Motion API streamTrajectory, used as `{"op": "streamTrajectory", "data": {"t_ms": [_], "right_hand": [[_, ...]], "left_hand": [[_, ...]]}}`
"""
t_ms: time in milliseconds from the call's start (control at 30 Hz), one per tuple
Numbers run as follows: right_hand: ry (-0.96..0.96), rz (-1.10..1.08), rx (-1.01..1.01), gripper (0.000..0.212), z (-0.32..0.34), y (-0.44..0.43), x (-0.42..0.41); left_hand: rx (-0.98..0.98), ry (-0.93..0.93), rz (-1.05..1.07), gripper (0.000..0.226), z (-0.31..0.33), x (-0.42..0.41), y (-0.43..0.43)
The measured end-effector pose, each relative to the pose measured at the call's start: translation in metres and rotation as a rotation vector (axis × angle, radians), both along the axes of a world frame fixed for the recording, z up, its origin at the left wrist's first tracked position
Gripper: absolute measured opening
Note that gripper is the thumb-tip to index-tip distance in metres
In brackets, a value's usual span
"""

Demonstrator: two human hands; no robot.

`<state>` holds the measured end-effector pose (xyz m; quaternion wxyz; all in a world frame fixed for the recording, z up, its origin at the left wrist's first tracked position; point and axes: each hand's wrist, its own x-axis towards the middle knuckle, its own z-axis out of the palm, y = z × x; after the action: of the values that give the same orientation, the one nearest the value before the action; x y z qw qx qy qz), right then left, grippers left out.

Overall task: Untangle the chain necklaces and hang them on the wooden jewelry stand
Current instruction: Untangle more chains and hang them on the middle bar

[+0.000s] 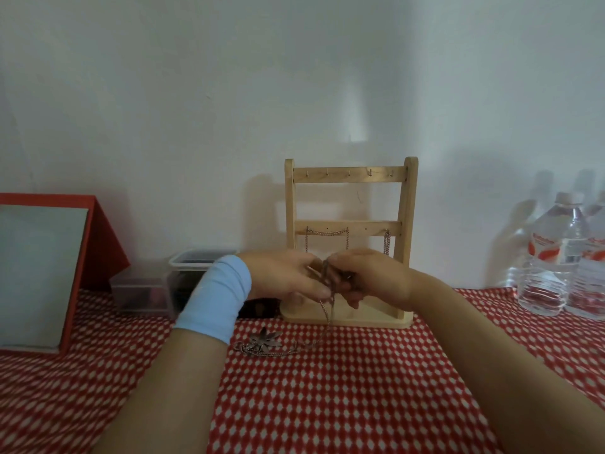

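The wooden jewelry stand (350,178) rises against the wall, with small hooks on its two crossbars. Two chains (327,234) hang from the lower bar. In front of the stand my left hand (281,276) and my right hand (370,276) meet, and both pinch a tangled chain necklace (327,306). The chain drops from my fingers to the red patterned tablecloth, where its flower-shaped pendant (265,341) lies with a loose coil of chain. A light blue band covers my left wrist.
Clear plastic boxes (183,273) stand left of the stand, behind my left wrist. A red-framed board (42,270) leans at the far left. Plastic water bottles (556,257) stand at the right by the wall.
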<state>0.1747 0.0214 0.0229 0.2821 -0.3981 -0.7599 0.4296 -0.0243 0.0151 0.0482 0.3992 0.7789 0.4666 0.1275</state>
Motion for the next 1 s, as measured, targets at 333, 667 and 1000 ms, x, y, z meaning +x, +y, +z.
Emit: {"op": "streamTrajectory", "data": {"t_ms": [333,667,1000], "right_hand": [[-0.029,-0.292,0.124,0.042,0.006,0.0,0.007],[0.095,-0.288,0.112,0.048,0.013,-0.001,0.013],[0.018,-0.171,-0.015,0.024,0.012,0.004,0.027]], "left_hand": [[-0.061,-0.33,0.137,0.032,-0.009,0.002,0.011],[-0.243,-0.569,0.06,0.021,-0.021,0.021,0.008],[0.338,-0.033,0.234,0.015,-0.004,0.01,0.008]]}}
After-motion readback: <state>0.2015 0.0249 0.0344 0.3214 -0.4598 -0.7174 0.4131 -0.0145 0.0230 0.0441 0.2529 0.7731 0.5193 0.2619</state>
